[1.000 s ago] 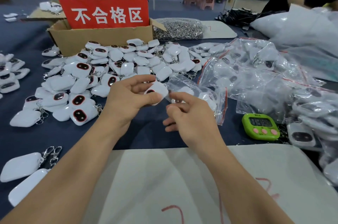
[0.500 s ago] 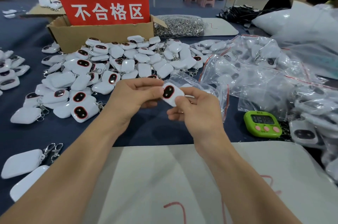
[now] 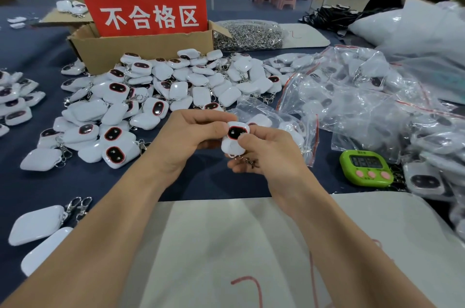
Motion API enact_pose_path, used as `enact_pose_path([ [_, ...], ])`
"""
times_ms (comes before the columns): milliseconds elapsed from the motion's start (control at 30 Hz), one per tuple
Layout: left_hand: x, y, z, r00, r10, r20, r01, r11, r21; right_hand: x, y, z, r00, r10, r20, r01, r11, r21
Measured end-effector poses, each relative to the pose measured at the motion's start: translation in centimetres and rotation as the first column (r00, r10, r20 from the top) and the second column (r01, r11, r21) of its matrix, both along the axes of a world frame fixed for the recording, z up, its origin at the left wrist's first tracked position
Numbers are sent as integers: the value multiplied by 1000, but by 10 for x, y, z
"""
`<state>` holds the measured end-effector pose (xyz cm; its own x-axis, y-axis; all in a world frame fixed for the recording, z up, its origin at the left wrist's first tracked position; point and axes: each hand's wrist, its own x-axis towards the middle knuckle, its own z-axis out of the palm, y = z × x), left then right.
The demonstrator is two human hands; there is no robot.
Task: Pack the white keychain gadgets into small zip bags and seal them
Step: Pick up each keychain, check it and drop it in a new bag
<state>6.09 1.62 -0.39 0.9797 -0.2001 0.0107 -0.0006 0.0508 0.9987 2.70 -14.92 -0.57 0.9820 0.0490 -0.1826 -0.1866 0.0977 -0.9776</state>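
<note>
- Table (image 3: 30, 182) with a dark blue cloth holds all the work, so every thing is easy to reach.
- White mat (image 3: 226, 245) lies at the near edge, under both arms. I think it is the spot for working.
- Heap of zip bags (image 3: 364, 96) sits on the right. The bags are clear with red strips, and many have a white gadget inside. These look done, and they are kept apart from the loose ones.
- Pile of loose gadgets (image 3: 141, 101) fills the left and middle. None of these are in bags, so they wait their turn.
- Cardboard box (image 3: 141, 48) stands behind the pile, with a red sign (image 3: 148, 14) stuck in it. I cannot see what is inside.
- Bag of metal clips (image 3: 249, 35) lies just beside the box, on its right.
- Left hand (image 3: 183, 139) and right hand (image 3: 271, 157) meet above the table, between the pile and the heap. Both pinch one gadget with thumb and fingers.
- Green timer (image 3: 366, 168) stands near the heap, with its screen facing the person.
- Held gadget (image 3: 235, 140) has its dark face turned up, likely so the person can check it. It is not in a bag yet. Its clip (image 3: 249, 162) hangs down against the right fingers.
</note>
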Motion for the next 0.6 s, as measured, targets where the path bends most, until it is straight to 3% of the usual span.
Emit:
enact_pose_path([
  [367,-2,1,-3,999,-41,20,40,998,45,1,-2,-6,999,-46,-11,45,996,-77],
  [600,1,-9,-8,998,51,42,-56,989,134,4,-1,-10,1000,-26,14,28,987,-158],
])
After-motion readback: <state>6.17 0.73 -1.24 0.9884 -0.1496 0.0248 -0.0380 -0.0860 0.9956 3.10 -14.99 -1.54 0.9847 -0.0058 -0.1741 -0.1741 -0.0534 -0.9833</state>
